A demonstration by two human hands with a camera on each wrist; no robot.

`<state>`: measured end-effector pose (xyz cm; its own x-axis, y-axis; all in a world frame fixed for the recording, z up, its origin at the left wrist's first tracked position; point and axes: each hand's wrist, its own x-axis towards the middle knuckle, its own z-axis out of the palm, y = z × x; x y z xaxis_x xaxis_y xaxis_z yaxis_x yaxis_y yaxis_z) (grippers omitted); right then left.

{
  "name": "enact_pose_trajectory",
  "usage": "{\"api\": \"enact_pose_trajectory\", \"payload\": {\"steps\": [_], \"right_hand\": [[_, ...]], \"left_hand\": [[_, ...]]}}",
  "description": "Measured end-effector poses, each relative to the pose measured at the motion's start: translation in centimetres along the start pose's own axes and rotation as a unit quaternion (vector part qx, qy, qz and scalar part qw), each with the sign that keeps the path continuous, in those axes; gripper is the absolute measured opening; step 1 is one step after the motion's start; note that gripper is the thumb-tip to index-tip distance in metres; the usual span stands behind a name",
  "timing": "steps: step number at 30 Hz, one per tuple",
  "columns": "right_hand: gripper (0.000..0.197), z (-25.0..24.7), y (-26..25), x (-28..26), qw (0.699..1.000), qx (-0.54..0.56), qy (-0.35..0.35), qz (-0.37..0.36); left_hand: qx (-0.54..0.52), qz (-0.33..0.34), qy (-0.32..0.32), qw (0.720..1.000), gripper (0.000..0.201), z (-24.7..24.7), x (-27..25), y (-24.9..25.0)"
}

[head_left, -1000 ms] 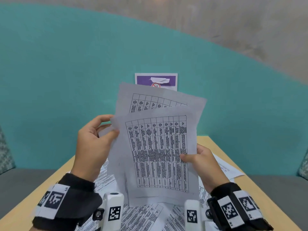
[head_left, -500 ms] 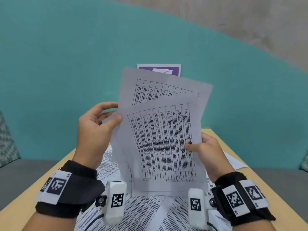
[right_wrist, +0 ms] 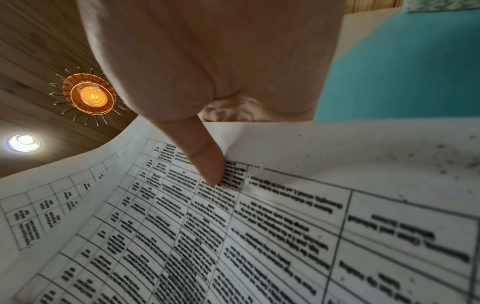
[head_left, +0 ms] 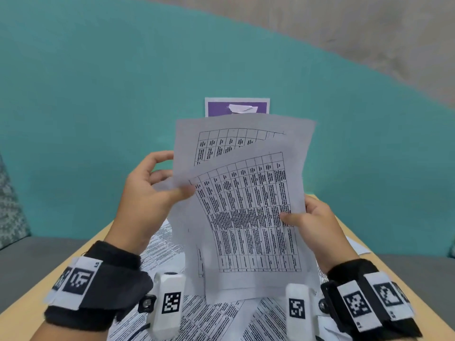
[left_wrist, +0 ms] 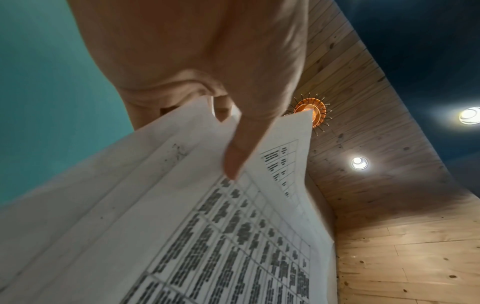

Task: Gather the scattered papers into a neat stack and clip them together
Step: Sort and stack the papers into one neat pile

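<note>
Above the table [head_left: 81,257], held upright between both hands, are the gathered papers [head_left: 246,217]: printed sheets with tables, fanned so that the rear sheet sticks out above and to the left of the front one. The left hand [head_left: 145,200] pinches their left edge, its thumb on the printed face and its fingers curled behind. The right hand [head_left: 317,225] pinches the right edge lower down, its thumb pressed onto the table print. More loose sheets [head_left: 211,318] lie overlapping on the wooden tabletop beneath, one poking out at the far right. Behind the papers a purple and white card [head_left: 216,107] stands against the teal backrest [head_left: 98,107].
</note>
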<state>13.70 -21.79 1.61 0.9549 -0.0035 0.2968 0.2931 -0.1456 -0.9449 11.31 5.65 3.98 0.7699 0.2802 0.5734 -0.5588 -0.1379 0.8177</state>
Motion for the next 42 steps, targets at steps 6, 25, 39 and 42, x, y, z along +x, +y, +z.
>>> {"api": "enact_pose_trajectory", "payload": {"steps": [6,25,39,42], "right_hand": [[0.033,-0.2,-1.1,-0.2,0.999,0.006,0.002,-0.039],[0.089,0.6,0.0,-0.2,0.982,0.125,0.075,0.117],[0.06,-0.3,1.3,0.5,0.956,0.254,0.056,0.136],[0.044,-2.1,1.5,0.6,0.969,0.205,0.096,0.098]], "left_hand": [[-0.085,0.009,0.019,0.996,0.063,-1.1,0.4,0.8],[-0.274,-0.166,0.157,0.934,0.033,0.1,0.2,0.0],[-0.219,-0.213,-0.003,0.952,0.011,0.1,0.1,-0.2],[-0.232,-0.194,0.006,0.953,0.014,-1.4,0.5,0.2]]}}
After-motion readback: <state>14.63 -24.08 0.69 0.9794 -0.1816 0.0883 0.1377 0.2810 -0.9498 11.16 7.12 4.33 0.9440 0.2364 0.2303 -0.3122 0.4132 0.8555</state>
